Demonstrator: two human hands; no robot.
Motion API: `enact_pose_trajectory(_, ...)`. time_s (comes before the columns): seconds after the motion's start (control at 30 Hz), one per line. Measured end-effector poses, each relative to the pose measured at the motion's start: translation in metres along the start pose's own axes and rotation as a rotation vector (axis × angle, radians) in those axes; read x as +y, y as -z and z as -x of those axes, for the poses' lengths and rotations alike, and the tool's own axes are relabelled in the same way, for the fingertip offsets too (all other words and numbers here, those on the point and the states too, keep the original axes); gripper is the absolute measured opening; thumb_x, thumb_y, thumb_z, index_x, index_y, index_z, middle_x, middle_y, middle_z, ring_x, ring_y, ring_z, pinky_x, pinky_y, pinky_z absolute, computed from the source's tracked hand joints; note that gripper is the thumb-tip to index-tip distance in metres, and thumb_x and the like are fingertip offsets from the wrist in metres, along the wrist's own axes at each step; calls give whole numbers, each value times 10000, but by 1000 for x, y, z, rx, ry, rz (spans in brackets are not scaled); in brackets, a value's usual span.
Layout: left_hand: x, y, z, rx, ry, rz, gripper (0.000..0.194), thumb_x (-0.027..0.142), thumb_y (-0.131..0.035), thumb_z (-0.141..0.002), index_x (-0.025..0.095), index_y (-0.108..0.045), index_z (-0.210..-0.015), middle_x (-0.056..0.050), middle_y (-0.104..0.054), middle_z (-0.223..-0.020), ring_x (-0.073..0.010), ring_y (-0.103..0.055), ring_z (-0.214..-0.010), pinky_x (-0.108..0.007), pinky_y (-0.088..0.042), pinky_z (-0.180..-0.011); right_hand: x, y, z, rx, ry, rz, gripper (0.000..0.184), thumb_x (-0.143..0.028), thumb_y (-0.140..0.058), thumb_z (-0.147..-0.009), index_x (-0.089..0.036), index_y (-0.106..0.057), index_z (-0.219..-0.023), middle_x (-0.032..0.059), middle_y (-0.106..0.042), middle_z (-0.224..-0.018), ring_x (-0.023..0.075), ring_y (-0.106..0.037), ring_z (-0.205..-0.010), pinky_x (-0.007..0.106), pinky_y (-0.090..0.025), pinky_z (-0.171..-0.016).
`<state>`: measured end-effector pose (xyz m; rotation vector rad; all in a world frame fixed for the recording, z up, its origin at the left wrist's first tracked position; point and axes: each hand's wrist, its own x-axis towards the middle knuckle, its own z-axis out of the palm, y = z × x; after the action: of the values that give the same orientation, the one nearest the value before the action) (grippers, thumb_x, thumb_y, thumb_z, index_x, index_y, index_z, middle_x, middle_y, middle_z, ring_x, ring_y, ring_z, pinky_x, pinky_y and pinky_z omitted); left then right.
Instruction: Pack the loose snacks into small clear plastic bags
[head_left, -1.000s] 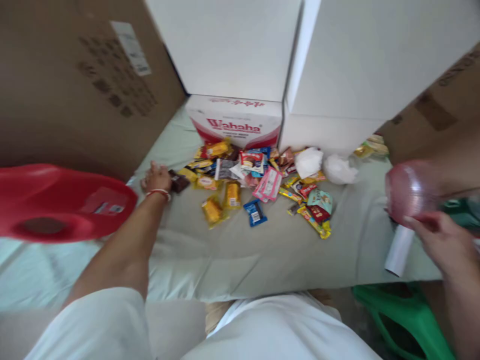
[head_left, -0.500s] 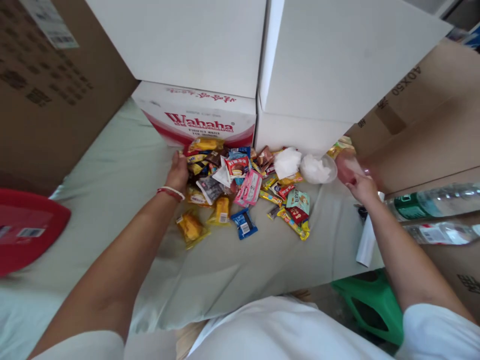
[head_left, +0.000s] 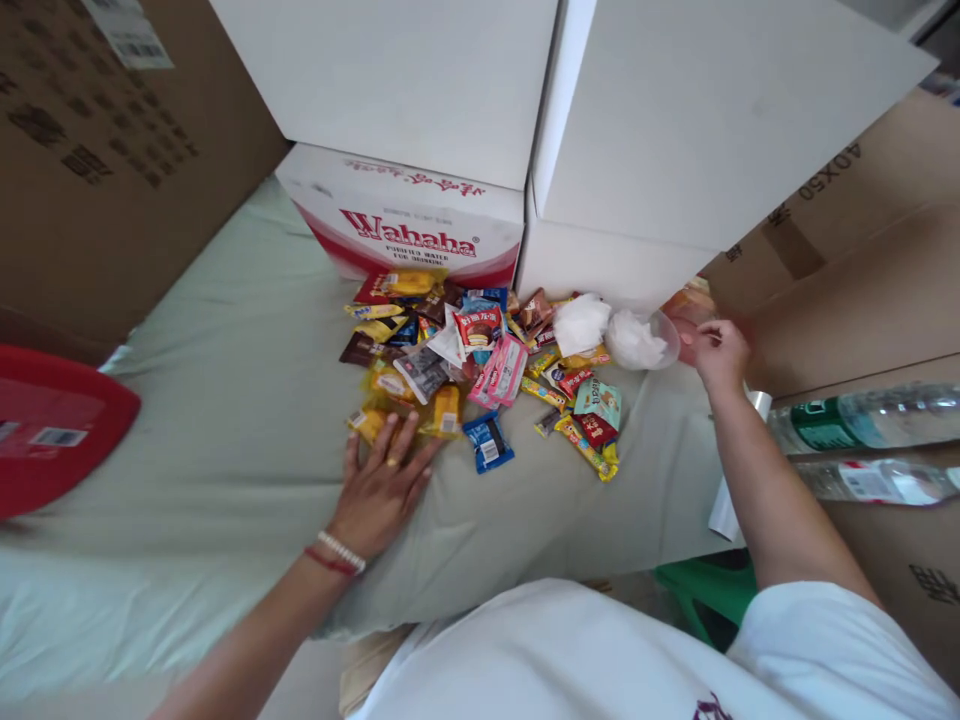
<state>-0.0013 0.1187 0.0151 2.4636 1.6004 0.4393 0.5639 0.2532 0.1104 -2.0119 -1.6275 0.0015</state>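
Observation:
A mixed pile of wrapped snacks lies on the pale green cloth. My left hand is spread flat at the pile's front left. Its fingertips touch a yellow snack packet, beside another yellow packet. A blue packet lies just to the right of that hand. At the right end, my right hand has its fingers curled together, and what they pinch cannot be made out. Right behind these fingers is a translucent pinkish-red item. A clear bowl with crumpled white plastic stands beside it.
A Wahaba-style printed carton, reading Wahaha, and large white boxes stand behind the pile. Brown cartons flank both sides. To the right lie plastic bottles and a white roll; a green stool is below. A red object sits left.
My left hand has moved from the pile's left edge toward me and flattened out. The front-left yellow packet has been pushed into the pile. My right hand has shifted slightly up and left.

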Motion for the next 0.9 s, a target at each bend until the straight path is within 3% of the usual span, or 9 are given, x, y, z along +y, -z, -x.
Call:
enact_pose_trajectory(0.1, 2, -6, -49, 8, 81, -15, 425, 276, -469, -969, 297, -698, -1326, -96, -257, -1710, -340, -132, -1612, -686, -28, -1247, -46, -1, 11, 25, 77, -61, 267, -275, -437, -983, -159, -655, -1085, 140, -698, -1105, 232, -655, -965, 341, -515, -829)
enact_pose_trajectory(0.23, 10, 4, -76, 1, 183, 57, 295, 336, -557, -919, 272, -795, -1081, -94, -322, -1694, -411, -73, -1607, -758, -48, -1207, -121, -27, 21, -212, 344, -5, 265, -301, -568, -947, -184, -702, -1144, 114, -675, -1208, 244, -640, -1013, 344, -507, -839)
enact_pose_trajectory(0.33, 21, 20, -47, 116, 168, 72, 258, 338, -604, -896, 282, -796, -1058, -71, -373, -1670, -422, -46, -1606, -735, -74, -1228, -154, -53, 22, -322, 305, 207, 342, -333, -665, -902, -165, -696, -1198, 149, -653, -1252, 261, -624, -963, 358, -482, -803)
enact_pose_trajectory(0.4, 24, 32, -10, 223, 155, 111, 237, 315, -608, -897, 274, -788, -1045, -79, -456, -1612, -397, -117, -1602, -689, -171, -1245, -159, -59, 23, -353, 251, 276, 234, -290, -618, -923, -154, -726, -1079, 148, -684, -1128, 256, -612, -925, 354, -465, -795)
enact_pose_trajectory(0.5, 27, 43, 50, 347, 215, 277, 189, 316, -605, -905, 272, -778, -967, -105, -609, -1423, -350, -391, -1497, -578, -406, -1177, -151, -45, 41, -217, 250, 113, 238, -296, -546, -958, -173, -748, -988, 125, -695, -1027, 247, -608, -913, 357, -467, -830)
enact_pose_trajectory(0.6, 40, 44, 93, 340, 386, 582, 201, 367, -589, -931, 292, -775, -932, -99, -705, -1151, -282, -666, -1128, -457, -574, -954, -149, -25, 91, -81, 260, -322, 268, -408, -585, -952, -216, -762, -1010, 102, -687, -1074, 245, -626, -941, 369, -497, -843)
enact_pose_trajectory(0.67, 60, 41, 100, 218, 510, 873, 265, 452, -575, -946, 273, -768, -922, -79, -719, -957, -221, -687, -838, -372, -594, -756, -161, -23, 139, -184, 275, -605, 228, -419, -637, -924, -250, -775, -991, 84, -674, -1080, 252, -636, -977, 382, -514, -842)
enact_pose_trajectory(0.77, 95, 33, 80, 6, 661, 1338, 444, 629, -559, -925, 218, -728, -916, -45, -672, -766, -148, -601, -608, -250, -485, -507, -193, -40, 207, -455, 355, -744, 156, -350, -668, -914, -307, -805, -975, 58, -661, -979, 228, -634, -914, 373, -519, -800)
enact_pose_trajectory(0.9, 118, 21, 41, -82, 646, 1648, 514, 684, -710, -790, 188, -653, -913, -5, -629, -708, -118, -563, -559, -206, -396, -451, -230, -65, 260, -563, 390, -776, 190, -316, -638, -943, -330, -806, -1031, 54, -667, -940, 206, -638, -860, 353, -528, -769)
